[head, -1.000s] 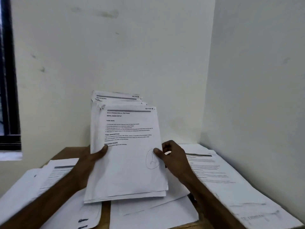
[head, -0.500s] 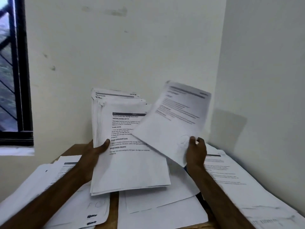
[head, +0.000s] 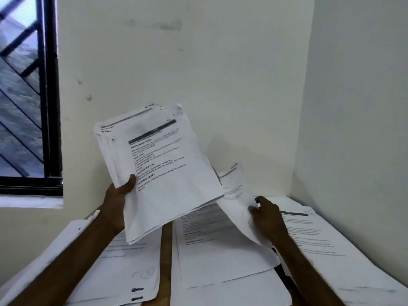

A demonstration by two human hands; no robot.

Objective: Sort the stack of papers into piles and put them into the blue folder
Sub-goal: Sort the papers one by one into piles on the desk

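Over the surface [head: 166,250], paper in both our hands.
Our left hand [head: 117,199] grips the tilted stack [head: 163,177]; our right hand [head: 268,216] pinches one curling sheet [head: 237,199] above a pile [head: 220,250].

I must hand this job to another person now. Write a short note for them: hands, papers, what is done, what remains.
Left hand grips the tilted stack. Right hand pinches one sheet over the middle pile.
Left pile and right pile flank it on the table.
Done: some sheets sorted. Left: lay this sheet, sort the stack, fill the blue folder, not in view.
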